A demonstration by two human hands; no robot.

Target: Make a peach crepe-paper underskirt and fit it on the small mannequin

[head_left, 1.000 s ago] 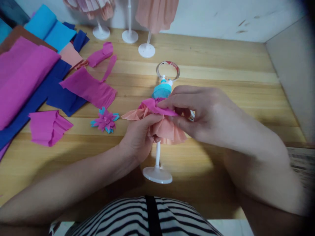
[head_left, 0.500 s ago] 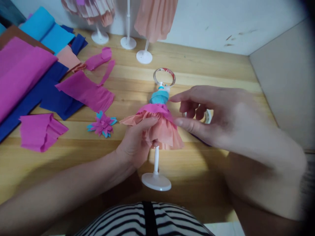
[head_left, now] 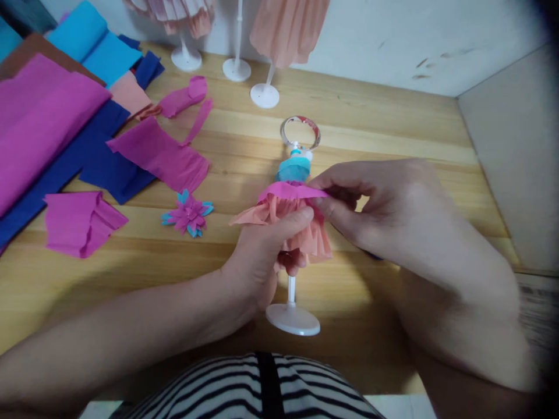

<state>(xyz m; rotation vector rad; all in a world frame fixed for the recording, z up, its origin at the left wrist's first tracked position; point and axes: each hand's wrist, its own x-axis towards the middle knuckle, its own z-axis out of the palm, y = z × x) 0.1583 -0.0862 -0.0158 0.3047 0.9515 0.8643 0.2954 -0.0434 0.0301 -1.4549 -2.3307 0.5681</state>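
Note:
In front of me is a small dress form on a white stand, with a turquoise paper top and a gathered peach crepe paper skirt. A magenta crepe paper strip lies around its waist, over the top of the skirt. My left hand is closed on the peach skirt from the left, thumb in front and fingers curled underneath. My right hand pinches the right end of the magenta strip between thumb and forefinger. A magenta and turquoise paper flower lies left of the form.
Magenta paper pieces and folded blue, magenta and navy sheets spread over the left of the table. A clear tape roll lies just behind the form. Several white stands, some bearing paper skirts, line the wall.
My right thumb and forefinger have come together on the magenta strip, whose right end now lifts outward. My left thumb has moved further across the skirt. The view has shifted slightly.

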